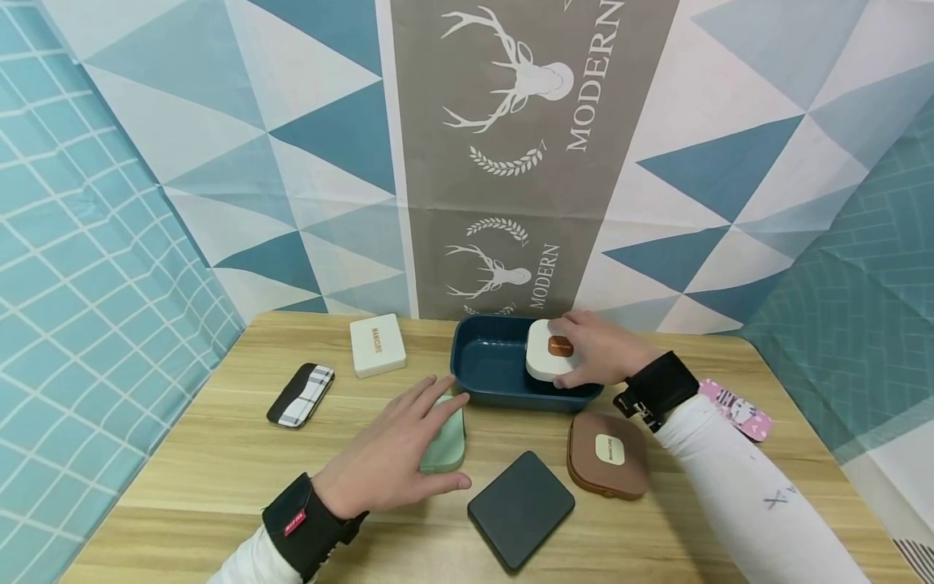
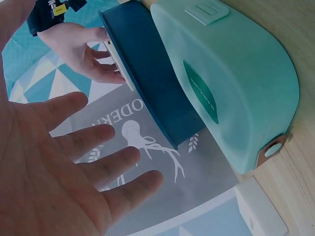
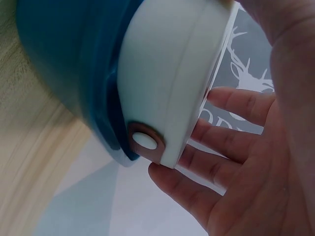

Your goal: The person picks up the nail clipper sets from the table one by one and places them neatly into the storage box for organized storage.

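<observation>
The white rounded-square case with a brown label (image 1: 552, 359) sits tilted against the right inner wall of the dark blue rectangular plastic tray (image 1: 487, 373), and my right hand (image 1: 600, 350) has its fingers curled round it, thumb on the near side. I judge I am setting this case into the tray; what it calls for next is easing it flat onto the tray floor and letting go without knocking the rim. My left hand (image 1: 394, 451) lies with straight fingers spread over the mint-green rounded case (image 1: 447, 442), just in front of the tray on the wooden table (image 1: 219, 462); it grips nothing. Near my right wrist lie a brown rounded case with a white label (image 1: 608, 453) and a dark grey square case (image 1: 521, 508). Farther left sit a cream square box (image 1: 377, 345) and a black case with a plaid front (image 1: 301, 395).
</observation>
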`<state>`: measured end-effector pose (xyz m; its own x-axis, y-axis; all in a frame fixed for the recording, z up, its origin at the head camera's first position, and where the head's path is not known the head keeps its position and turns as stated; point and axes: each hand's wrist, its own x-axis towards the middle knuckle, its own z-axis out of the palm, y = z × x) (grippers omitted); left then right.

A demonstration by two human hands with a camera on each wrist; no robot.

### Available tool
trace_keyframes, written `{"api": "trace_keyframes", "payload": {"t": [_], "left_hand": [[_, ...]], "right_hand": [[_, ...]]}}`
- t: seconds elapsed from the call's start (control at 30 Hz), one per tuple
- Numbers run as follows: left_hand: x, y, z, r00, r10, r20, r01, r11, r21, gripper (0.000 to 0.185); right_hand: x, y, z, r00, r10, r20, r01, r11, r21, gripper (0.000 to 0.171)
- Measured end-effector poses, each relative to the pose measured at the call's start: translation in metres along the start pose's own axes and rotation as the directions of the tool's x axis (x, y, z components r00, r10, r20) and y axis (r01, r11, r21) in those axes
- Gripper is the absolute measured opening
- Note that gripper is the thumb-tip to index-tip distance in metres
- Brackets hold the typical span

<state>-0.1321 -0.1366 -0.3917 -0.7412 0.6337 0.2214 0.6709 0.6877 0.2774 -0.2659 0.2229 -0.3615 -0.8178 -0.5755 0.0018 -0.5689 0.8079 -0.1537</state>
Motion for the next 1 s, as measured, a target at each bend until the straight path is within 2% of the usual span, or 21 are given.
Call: {"api": "trace_keyframes", "payload": {"t": [0.4,0.7,1.0], "left_hand": [[0.000,-0.004,-0.002,1.000,-0.027,-0.005,0.027,1.000,0.001,0.098],[0.000,-0.005,-0.003,0.999,-0.036,-0.007,0.036,0.999,0.012,0.100],[0.000,-0.006,-0.004,0.999,-0.037,-0.022,0.037,0.999,0.008,0.100]], "right_hand": [[0.005,0.001,0.005,0.999,-0.030,0.028,0.030,1.000,-0.005,0.089],[0.007,0.001,0.009,0.999,-0.017,0.043,0.018,1.000,-0.020,0.086],[0.011,-0.002,0.015,0.997,-0.063,0.049,0.064,0.998,-0.020,0.080]]}}
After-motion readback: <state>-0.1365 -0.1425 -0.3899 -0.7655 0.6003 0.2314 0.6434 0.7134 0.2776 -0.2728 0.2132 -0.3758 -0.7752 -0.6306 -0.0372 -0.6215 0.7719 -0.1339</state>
